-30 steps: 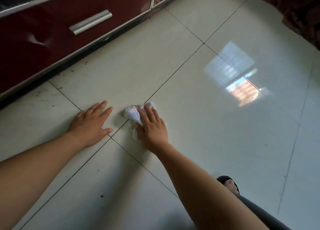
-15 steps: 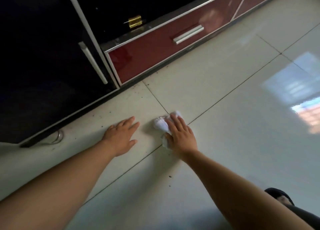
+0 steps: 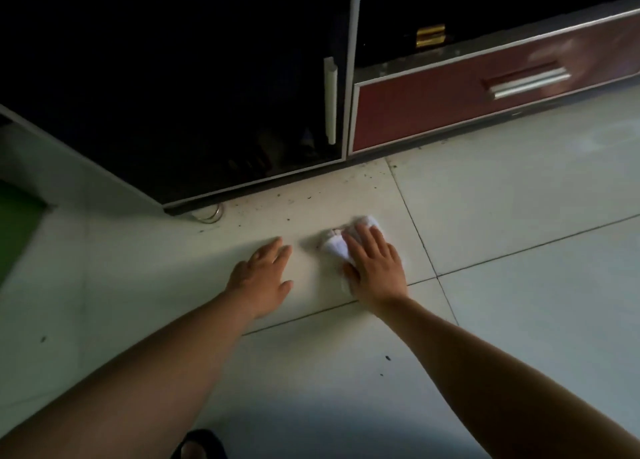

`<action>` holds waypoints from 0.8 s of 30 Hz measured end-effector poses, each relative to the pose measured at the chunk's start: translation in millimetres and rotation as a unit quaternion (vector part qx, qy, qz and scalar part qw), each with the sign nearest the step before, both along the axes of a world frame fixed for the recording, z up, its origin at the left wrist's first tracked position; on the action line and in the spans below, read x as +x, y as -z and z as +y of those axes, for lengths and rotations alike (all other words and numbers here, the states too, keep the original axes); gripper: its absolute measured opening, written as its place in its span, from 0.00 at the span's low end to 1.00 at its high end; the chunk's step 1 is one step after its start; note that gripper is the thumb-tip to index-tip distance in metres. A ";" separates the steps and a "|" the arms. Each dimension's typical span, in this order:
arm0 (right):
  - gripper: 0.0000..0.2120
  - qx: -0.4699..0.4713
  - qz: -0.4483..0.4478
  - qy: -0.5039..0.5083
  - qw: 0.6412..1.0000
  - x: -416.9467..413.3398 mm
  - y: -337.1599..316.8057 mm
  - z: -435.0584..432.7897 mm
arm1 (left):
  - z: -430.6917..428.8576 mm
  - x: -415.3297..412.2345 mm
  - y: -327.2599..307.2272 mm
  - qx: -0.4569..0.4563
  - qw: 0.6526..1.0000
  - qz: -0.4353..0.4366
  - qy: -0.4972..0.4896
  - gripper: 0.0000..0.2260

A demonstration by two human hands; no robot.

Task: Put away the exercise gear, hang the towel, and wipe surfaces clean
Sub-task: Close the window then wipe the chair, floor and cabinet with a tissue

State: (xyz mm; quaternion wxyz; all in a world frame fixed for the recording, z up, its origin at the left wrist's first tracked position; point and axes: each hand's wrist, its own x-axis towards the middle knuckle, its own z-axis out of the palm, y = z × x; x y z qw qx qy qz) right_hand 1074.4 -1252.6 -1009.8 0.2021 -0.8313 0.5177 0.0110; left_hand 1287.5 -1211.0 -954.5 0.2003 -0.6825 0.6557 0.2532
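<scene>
A small crumpled white cloth (image 3: 337,245) lies on the pale tiled floor (image 3: 502,216), pressed flat under my right hand (image 3: 375,266). Part of the cloth pokes out past my fingertips and to their left. My left hand (image 3: 263,278) rests palm down on the same tile, fingers together, a short gap to the left of the cloth, holding nothing. Dark specks of dirt dot the tile between my hands and the cabinet base.
A dark glossy cabinet door (image 3: 173,95) with a white handle (image 3: 330,102) stands straight ahead. A red drawer (image 3: 433,109) with a metal handle is to its right. A metal ring (image 3: 209,214) lies at the cabinet's foot. My sandalled foot (image 3: 197,444) shows at the bottom edge.
The view has swung left along the cabinet, from the red drawer to the dark door. Both hands have shifted left across the tiles, the right one keeping the cloth under it.
</scene>
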 end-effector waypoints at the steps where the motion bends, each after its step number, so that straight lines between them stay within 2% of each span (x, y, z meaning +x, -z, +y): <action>1: 0.27 -0.002 0.001 -0.038 0.999 -3.0 1.2 7.4 | 2.7 -0.7 -0.3 0.002 1.000 -0.002 -0.014 0.30; 3: 0.27 -0.012 0.005 -0.090 0.996 -18.8 3.7 16.0 | 6.1 -4.3 -1.7 0.010 0.999 -0.006 -0.034 0.30; 5: 0.27 -0.022 0.005 -0.087 0.996 -39.5 5.6 9.7 | 6.1 -10.1 -4.0 0.018 0.999 0.001 -0.045 0.29; 8: 0.27 -0.020 -0.003 0.020 1.000 -52.4 2.7 -17.6 | 0.9 -17.0 -8.1 0.016 1.000 0.012 -0.017 0.29; 11: 0.26 -0.036 -0.012 0.118 0.992 -32.4 -1.0 -29.9 | -8.8 -12.3 -19.2 0.029 0.997 0.034 0.060 0.29; 14: 0.27 -0.007 -0.030 0.191 0.981 1.7 -0.7 -9.4 | -11.0 9.4 -35.9 0.061 0.987 0.025 0.145 0.29; 19: 0.34 0.047 -0.033 0.097 0.994 24.2 -8.8 25.0 | 2.4 46.5 -45.4 0.106 0.982 0.000 0.158 0.29; 21: 0.32 0.027 -0.017 0.047 0.998 7.6 -11.2 15.9 | 11.0 49.1 -39.6 0.080 0.988 0.034 0.131 0.29; 24: 0.33 0.000 0.015 -0.051 0.999 -17.1 -5.3 -2.0 | 26.8 49.4 -22.2 -0.010 0.993 0.105 0.057 0.29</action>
